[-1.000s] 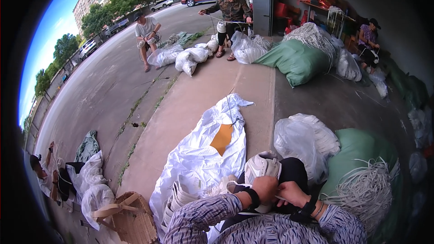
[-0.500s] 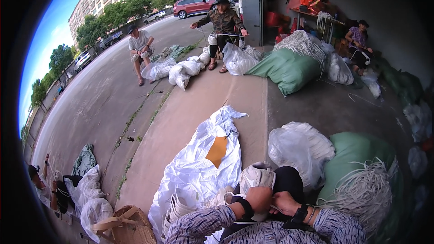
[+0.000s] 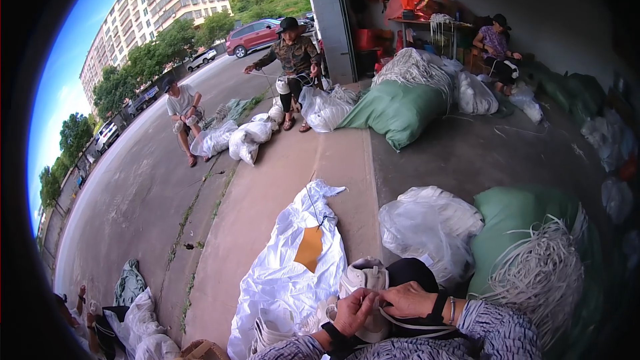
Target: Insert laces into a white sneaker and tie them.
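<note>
Left hand point(image 3: 353, 313), right hand point(image 3: 408, 300) closed, apparently pinching white lace point(image 3: 415, 326) over beige sneaker point(image 3: 363, 278), which sits beside dark-trousered knee point(image 3: 412, 271). Slack lace near black wristband point(image 3: 437, 308) could snag; sneaker could roll, both hands busy.

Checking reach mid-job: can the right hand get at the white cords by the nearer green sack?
Probably yes: the white cords lie uncovered beside the right sleeve, though the right hand is busy at the shoe.
</note>
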A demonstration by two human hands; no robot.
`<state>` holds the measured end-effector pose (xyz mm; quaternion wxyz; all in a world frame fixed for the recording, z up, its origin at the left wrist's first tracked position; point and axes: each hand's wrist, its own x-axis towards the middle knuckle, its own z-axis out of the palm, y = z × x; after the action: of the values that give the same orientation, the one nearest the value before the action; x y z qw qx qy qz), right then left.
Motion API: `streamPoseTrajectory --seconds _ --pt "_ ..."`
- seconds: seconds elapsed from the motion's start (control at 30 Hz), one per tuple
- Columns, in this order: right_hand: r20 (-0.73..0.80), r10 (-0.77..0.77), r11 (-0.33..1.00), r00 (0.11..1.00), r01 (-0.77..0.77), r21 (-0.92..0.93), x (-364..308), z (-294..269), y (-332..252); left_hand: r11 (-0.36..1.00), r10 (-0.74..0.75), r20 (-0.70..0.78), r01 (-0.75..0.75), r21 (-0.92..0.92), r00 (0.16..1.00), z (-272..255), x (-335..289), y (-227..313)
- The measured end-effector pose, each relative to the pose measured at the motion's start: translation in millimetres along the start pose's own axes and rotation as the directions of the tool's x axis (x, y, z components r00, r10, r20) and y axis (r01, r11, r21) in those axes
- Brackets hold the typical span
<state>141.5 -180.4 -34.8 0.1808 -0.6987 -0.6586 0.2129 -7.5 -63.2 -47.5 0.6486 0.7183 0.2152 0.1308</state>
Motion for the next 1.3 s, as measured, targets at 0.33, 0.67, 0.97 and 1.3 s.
streamPoseTrajectory --seconds 0.33,0.67,0.97,1.3 --pt "0.053 -0.158 0.987 0.986 0.158 0.006 -6 3 24 0.501 0.049 0.458 -0.419 0.758 0.887 3 55 -6" --pt "-0.088 -0.220 0.975 0.971 0.216 -0.061 -14 11 24 0.462 -0.551 0.666 -0.481 0.745 0.503 26 92 40" --pt "-0.011 -0.213 0.963 0.977 0.208 -0.170 -12 17 30 0.450 -0.755 0.526 -0.273 0.850 0.392 39 101 57" --pt "-0.129 -0.243 0.963 0.961 0.224 -0.149 -15 20 33 0.505 -0.745 0.510 -0.137 0.852 0.431 43 100 59"
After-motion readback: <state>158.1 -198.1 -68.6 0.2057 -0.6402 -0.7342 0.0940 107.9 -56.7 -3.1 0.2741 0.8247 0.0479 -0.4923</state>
